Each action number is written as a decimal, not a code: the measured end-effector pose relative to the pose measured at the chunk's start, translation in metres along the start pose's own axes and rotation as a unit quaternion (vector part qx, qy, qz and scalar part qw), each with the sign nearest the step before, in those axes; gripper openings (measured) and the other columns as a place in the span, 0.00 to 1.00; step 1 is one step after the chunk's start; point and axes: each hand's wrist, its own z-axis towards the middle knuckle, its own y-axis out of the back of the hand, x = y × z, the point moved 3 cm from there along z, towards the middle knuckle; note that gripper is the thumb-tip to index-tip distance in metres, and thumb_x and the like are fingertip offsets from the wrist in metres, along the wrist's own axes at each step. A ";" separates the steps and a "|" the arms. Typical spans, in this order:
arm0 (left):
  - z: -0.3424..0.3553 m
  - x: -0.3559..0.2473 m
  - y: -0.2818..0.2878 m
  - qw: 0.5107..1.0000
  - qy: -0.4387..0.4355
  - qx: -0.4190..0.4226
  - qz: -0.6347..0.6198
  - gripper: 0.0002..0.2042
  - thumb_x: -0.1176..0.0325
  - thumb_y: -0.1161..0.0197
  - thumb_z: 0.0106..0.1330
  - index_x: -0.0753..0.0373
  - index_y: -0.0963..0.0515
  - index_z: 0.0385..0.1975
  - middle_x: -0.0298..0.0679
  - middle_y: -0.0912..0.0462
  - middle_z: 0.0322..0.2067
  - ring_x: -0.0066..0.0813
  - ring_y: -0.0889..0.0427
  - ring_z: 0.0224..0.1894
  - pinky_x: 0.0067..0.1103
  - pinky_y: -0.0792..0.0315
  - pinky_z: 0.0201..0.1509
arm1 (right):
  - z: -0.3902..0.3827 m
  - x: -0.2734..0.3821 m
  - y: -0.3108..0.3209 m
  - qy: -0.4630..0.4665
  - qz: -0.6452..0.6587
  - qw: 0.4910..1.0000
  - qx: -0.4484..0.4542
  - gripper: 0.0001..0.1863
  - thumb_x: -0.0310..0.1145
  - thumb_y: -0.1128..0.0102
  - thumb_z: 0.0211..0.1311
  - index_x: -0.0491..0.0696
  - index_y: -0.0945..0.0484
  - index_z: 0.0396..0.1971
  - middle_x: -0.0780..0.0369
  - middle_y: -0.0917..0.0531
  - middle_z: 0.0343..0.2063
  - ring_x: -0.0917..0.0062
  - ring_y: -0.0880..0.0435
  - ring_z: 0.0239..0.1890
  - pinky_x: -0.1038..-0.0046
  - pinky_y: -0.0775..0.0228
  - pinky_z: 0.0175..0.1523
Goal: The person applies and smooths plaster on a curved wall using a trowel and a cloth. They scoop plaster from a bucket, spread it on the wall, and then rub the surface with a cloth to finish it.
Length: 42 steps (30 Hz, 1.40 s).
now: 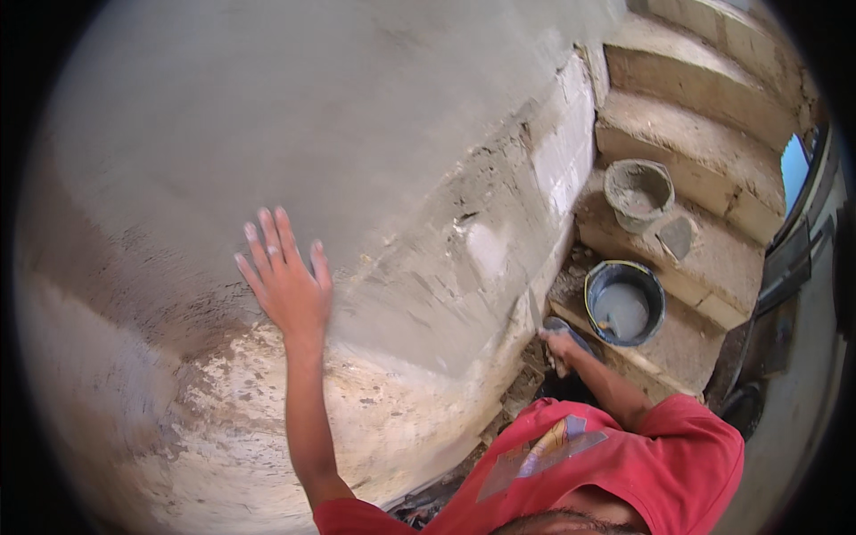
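My left hand (290, 290) lies flat with spread fingers against the wall, at the lower border of the smooth grey plaster (267, 116). Grey smears mark its fingertips. Low on the right, by the foot of the wall, my right hand (559, 349) is closed around what looks like a trowel (535, 308); only a thin grey blade shows past the fingers, and its handle is hidden. Beside that hand, a black bucket (658, 308) with a yellow handle holds cloudy grey water and a small pale object.
Concrete stairs (687, 134) climb along the wall's right side. One step bears a mortar-caked bucket (635, 218) and a flat grey piece (675, 238). Rough patchy plaster (464, 223) and a peeling cream wall surface (357, 401) lie below the smooth area. Rubble lines the wall's base.
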 end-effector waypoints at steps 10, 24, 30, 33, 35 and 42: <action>-0.372 -0.187 -0.093 0.816 0.019 0.443 -0.371 0.31 0.52 0.38 0.76 0.60 0.27 0.75 0.52 0.32 0.78 0.51 0.39 0.82 0.47 0.50 0.86 | -0.121 -0.007 0.128 0.075 -0.231 0.910 -0.337 0.41 0.68 0.35 0.65 0.37 0.16 0.46 0.38 0.11 0.42 0.41 0.12 0.49 0.48 0.22 0.55; -0.695 -0.226 -0.070 0.455 -0.081 0.835 -0.299 0.31 0.47 0.44 0.78 0.65 0.25 0.71 0.57 0.19 0.66 0.50 0.20 0.70 0.40 0.30 0.76 | -0.150 -0.100 0.270 -0.030 -0.085 0.824 -0.559 0.38 0.62 0.31 0.65 0.36 0.14 0.50 0.46 0.10 0.36 0.51 0.10 0.40 0.53 0.21 0.48; -0.652 -0.280 -0.093 0.471 0.044 0.821 -0.319 0.32 0.45 0.43 0.78 0.64 0.24 0.71 0.57 0.19 0.67 0.53 0.21 0.71 0.40 0.30 0.76 | -0.124 -0.021 0.324 0.019 0.054 0.855 -0.516 0.30 0.56 0.27 0.65 0.38 0.16 0.43 0.55 0.12 0.30 0.62 0.13 0.31 0.56 0.21 0.40; -0.627 -0.312 -0.098 0.472 0.143 0.808 -0.322 0.33 0.43 0.43 0.77 0.64 0.24 0.71 0.56 0.19 0.67 0.54 0.22 0.71 0.40 0.31 0.76 | -0.096 -0.008 0.382 0.051 0.007 0.830 -0.555 0.31 0.58 0.25 0.63 0.40 0.15 0.42 0.59 0.16 0.26 0.66 0.18 0.25 0.60 0.23 0.34; -0.596 -0.337 -0.118 0.470 0.204 0.792 -0.332 0.33 0.43 0.42 0.77 0.63 0.24 0.71 0.56 0.20 0.68 0.54 0.22 0.71 0.40 0.31 0.76 | -0.064 -0.020 0.439 0.044 -0.081 0.794 -0.601 0.31 0.58 0.24 0.63 0.40 0.16 0.41 0.59 0.16 0.26 0.70 0.20 0.23 0.62 0.25 0.32; -0.440 -0.404 -0.142 0.467 0.378 0.669 -0.437 0.32 0.46 0.41 0.79 0.68 0.22 0.69 0.50 0.15 0.64 0.42 0.19 0.69 0.33 0.29 0.74 | 0.008 0.016 0.607 0.117 -0.120 0.835 -0.525 0.39 0.62 0.27 0.65 0.34 0.15 0.48 0.51 0.12 0.33 0.63 0.15 0.36 0.57 0.24 0.46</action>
